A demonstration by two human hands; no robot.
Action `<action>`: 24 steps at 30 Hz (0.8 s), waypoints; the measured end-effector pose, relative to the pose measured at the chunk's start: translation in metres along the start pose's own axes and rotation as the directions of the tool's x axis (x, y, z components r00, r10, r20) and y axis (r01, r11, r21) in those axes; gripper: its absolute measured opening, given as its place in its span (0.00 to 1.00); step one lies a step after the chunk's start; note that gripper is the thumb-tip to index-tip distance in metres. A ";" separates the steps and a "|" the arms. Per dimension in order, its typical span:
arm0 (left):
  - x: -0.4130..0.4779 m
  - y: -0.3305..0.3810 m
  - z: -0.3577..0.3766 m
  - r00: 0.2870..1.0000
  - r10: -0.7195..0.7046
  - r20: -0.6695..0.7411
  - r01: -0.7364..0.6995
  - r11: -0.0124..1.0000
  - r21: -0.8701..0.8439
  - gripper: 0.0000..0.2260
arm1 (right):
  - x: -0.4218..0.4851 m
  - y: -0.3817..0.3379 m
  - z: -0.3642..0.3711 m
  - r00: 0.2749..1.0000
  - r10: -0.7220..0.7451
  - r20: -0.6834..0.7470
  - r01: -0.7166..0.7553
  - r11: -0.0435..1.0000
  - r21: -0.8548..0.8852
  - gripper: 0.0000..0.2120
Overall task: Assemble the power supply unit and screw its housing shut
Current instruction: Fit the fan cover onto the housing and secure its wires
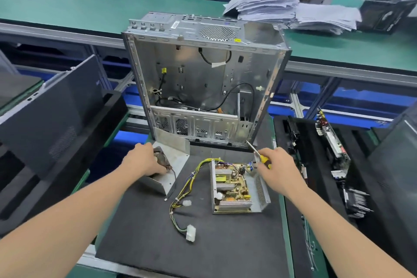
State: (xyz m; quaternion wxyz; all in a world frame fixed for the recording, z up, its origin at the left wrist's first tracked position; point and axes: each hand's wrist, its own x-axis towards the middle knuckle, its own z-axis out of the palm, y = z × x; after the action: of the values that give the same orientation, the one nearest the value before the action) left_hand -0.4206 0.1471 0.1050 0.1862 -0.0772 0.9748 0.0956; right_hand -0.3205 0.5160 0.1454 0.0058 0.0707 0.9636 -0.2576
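Note:
The power supply's open base [234, 187] lies on the black mat with its circuit board exposed. A bundle of yellow and black cables [180, 201] with white plugs trails from it to the left. The separate metal cover [173, 162] lies to the left, with a dark fan [161, 159] in it. My left hand [146, 160] rests on the fan with curled fingers gripping it. My right hand [277, 167] holds a yellow-handled screwdriver [259, 156] above the base's far right corner, its tip pointing up and away.
An open computer case [203, 83] stands behind the mat [203, 244]. Black panels [52, 119] lean at the left. A black tray with circuit boards [331, 142] lies at the right. Stacked papers [282, 9] sit on the green shelf behind.

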 end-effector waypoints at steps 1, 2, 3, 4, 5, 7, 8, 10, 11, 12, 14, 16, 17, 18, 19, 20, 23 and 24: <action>-0.002 0.001 -0.002 0.997 0.057 -0.048 -0.059 0.997 -0.050 0.37 | -0.001 0.002 0.000 1.000 -0.005 -0.012 0.005 1.000 0.027 0.13; -0.005 0.002 -0.006 0.987 0.123 -0.102 -0.133 0.986 -0.105 0.35 | -0.002 0.002 -0.001 1.000 -0.006 -0.024 0.007 0.999 0.049 0.12; -0.008 0.003 -0.010 0.969 0.193 -0.156 -0.217 0.963 -0.158 0.34 | -0.001 0.003 -0.002 0.999 -0.007 -0.037 0.009 0.998 0.065 0.11; -0.012 0.005 -0.014 0.942 0.263 -0.210 -0.305 0.930 -0.206 0.35 | -0.001 0.003 -0.004 0.999 -0.009 -0.053 0.014 0.997 0.078 0.10; -0.017 0.008 -0.019 0.910 0.323 -0.260 -0.388 0.886 -0.254 0.36 | 0.000 0.002 -0.006 0.998 -0.010 -0.069 0.016 0.996 0.091 0.08; -0.029 0.015 -0.028 0.852 0.399 -0.339 -0.508 0.787 -0.350 0.38 | 0.002 -0.002 -0.011 0.996 -0.011 -0.088 0.023 0.991 0.129 0.07; -0.035 0.020 -0.032 0.836 0.415 -0.359 -0.540 0.737 -0.405 0.38 | 0.002 -0.005 -0.013 0.996 -0.016 -0.091 0.031 0.986 0.166 0.07; -0.049 0.031 -0.038 0.822 0.441 -0.362 -0.570 0.631 -0.527 0.38 | 0.001 -0.015 -0.015 0.997 -0.034 -0.070 0.055 0.944 0.326 0.07; -0.057 0.038 -0.040 0.811 0.462 -0.358 -0.582 0.579 -0.571 0.38 | 0.000 -0.023 -0.016 0.998 -0.058 -0.038 0.069 0.892 0.446 0.05; -0.064 0.045 -0.041 0.796 0.485 -0.361 -0.597 0.536 -0.597 0.39 | -0.002 -0.032 -0.017 0.995 -0.099 0.007 0.078 0.824 0.562 0.04; -0.078 0.062 -0.041 0.768 0.511 -0.385 -0.626 0.476 -0.618 0.41 | -0.008 -0.050 -0.016 0.976 -0.195 0.101 0.063 0.690 0.721 0.09; -0.090 0.080 -0.040 0.743 0.501 -0.444 -0.663 0.462 -0.588 0.40 | -0.012 -0.064 -0.015 0.947 -0.270 0.172 0.040 0.630 0.775 0.14; -0.095 0.088 -0.039 0.737 0.485 -0.470 -0.673 0.472 -0.569 0.39 | -0.012 -0.068 -0.014 0.938 -0.290 0.191 0.035 0.627 0.779 0.15; -0.098 0.096 -0.038 0.741 0.463 -0.487 -0.672 0.485 -0.560 0.38 | -0.012 -0.069 -0.013 0.933 -0.296 0.205 0.027 0.626 0.779 0.15; -0.101 0.103 -0.037 0.751 0.435 -0.496 -0.660 0.502 -0.560 0.37 | -0.012 -0.069 -0.013 0.931 -0.294 0.218 0.015 0.624 0.781 0.14; -0.103 0.108 -0.036 0.765 0.404 -0.501 -0.643 0.523 -0.560 0.37 | -0.011 -0.067 -0.014 0.931 -0.283 0.231 -0.005 0.622 0.783 0.13; -0.104 0.117 -0.034 0.796 0.347 -0.497 -0.595 0.605 -0.530 0.36 | -0.007 -0.057 -0.018 0.954 -0.200 0.225 -0.050 0.632 0.773 0.09; -0.103 0.119 -0.034 0.806 0.354 -0.475 -0.583 0.617 -0.528 0.36 | -0.007 -0.054 -0.019 0.962 -0.180 0.205 -0.043 0.641 0.766 0.07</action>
State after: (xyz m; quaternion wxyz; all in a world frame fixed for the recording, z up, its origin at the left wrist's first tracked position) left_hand -0.3596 0.2672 0.1935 -0.0477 0.1095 0.8797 0.4603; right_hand -0.3210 0.4784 0.1891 0.0933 -0.0052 0.7568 -0.6470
